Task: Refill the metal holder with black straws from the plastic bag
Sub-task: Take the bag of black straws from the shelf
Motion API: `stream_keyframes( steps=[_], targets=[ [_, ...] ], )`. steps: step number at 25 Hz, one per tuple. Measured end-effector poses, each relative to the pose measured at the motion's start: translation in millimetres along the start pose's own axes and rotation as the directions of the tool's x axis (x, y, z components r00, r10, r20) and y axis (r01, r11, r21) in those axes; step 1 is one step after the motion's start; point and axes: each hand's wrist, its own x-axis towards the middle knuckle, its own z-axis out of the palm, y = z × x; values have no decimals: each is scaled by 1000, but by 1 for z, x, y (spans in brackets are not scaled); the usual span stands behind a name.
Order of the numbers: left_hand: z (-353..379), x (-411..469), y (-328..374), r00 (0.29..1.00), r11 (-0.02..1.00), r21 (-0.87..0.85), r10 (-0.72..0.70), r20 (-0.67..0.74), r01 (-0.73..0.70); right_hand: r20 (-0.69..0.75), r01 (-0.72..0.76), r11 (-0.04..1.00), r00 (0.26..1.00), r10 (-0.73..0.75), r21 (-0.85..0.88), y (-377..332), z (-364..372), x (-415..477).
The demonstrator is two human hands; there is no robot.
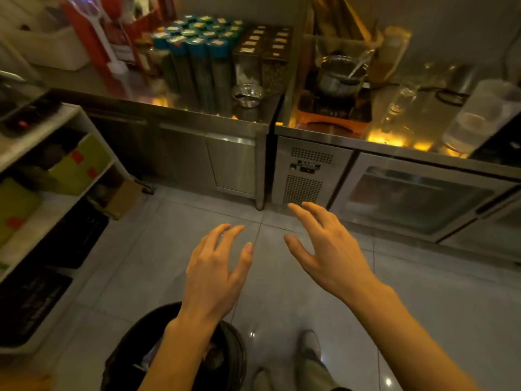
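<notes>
My left hand [217,273] and my right hand [328,249] are both held out in front of me over the tiled floor, fingers spread, nothing in either. They hang side by side, a short gap between them, below the front edge of the steel counter [197,115]. I see no metal straw holder, no black straws and no plastic bag that I can pick out in this dim, blurred view.
The counter carries blue-lidded jars [197,52], a small metal bowl [248,94], a pot on an orange-based stove [337,77] and clear containers [476,117]. A white shelf unit [42,193] stands at the left. A black bin [222,356] sits beneath my left arm, shoes beside it.
</notes>
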Motion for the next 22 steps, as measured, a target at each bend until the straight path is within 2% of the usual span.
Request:
stream_keyframes(
  steps=[5,8,14,22],
  targets=[
    [13,80,-9,996,996,55,-66,-54,69,16,102,994,995,-102,38,26,15,97],
    [20,137,-8,988,992,84,-84,-132,95,22,167,985,986,-168,51,48,17,161],
    [29,251,4,963,981,73,-159,-220,179,21,264,960,964,-267,91,82,3,290],
    [19,368,-22,942,978,75,-167,-292,196,14,344,931,937,-348,118,75,18,424]
  ],
)
